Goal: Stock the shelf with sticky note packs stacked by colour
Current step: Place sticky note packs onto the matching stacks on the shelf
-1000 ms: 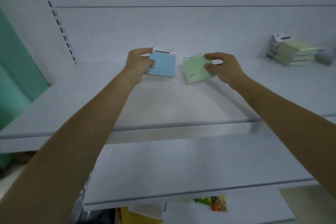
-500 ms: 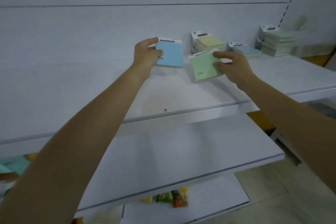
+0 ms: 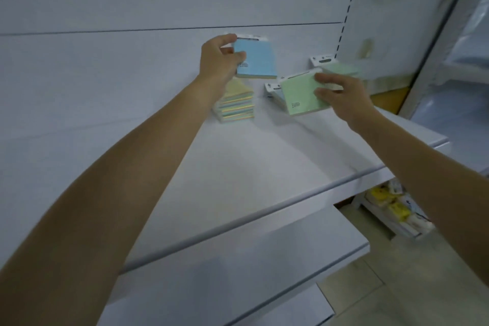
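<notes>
A blue pack (image 3: 255, 59) is gripped by the left hand (image 3: 218, 61) and a green pack (image 3: 301, 94) by the right hand (image 3: 341, 96), both held above the shelf (image 3: 264, 167) near its back right corner, evidently for sorting onto matching stacks.

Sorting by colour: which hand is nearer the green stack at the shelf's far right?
Right. The right hand with its green pack is just beside the green stack; the left hand is farther left.
</notes>
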{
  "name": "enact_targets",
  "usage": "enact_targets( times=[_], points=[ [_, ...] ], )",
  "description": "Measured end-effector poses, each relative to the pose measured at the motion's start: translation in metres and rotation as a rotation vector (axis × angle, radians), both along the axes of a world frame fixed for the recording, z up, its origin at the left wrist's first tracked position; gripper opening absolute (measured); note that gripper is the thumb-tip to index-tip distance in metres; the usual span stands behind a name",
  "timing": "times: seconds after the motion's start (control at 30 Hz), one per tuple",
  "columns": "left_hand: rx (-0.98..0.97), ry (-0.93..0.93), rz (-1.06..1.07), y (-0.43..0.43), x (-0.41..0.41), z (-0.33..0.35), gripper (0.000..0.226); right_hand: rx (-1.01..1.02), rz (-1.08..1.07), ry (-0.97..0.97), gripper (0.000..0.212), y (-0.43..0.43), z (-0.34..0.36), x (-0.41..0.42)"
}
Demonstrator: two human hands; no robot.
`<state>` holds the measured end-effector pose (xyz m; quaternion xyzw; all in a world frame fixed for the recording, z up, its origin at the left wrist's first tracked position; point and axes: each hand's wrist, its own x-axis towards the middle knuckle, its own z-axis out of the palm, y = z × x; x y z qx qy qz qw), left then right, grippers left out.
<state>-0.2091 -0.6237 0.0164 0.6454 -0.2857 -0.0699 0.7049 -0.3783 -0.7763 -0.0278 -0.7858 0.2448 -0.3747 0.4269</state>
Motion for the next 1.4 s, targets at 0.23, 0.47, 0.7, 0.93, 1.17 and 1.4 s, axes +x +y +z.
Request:
enact_targets(
  times=[0.23, 0.47, 0.7, 0.93, 1.17, 1.4],
  points=[
    [0.152, -0.077, 0.072, -0.085, -0.009, -0.017, 0.045, -0.042, -0.07, -0.03, 0.035, -0.091, 0.009, -0.003],
    [0.302, -0.079, 0.239, -0.143, -0.023, -0.053, 0.045, -0.065, 0.002, -0.093, 0.035, -0.179, 0.025, 0.002],
    [0.642, -0.253, 0.408, -0.164, -0.022, -0.071, 0.035, 0.02, 0.112, -0.131, 0.035, -0.245, 0.027, 0.008],
    [0.809, -0.32, 0.439, -0.178, -0.029, -0.078, 0.028, 0.174, 0.193, -0.09, 0.037, -0.268, 0.024, 0.027],
    [0.825, -0.73, 0.41, -0.177, -0.04, -0.073, 0.052, 0.068, 0.229, 0.027, 0.036, -0.258, 0.023, 0.047],
    [0.869, -0.964, 0.105, -0.178, -0.083, -0.083, 0.052, -0.298, 0.1, 0.21, 0.033, -0.252, 0.011, 0.053]
  ],
)
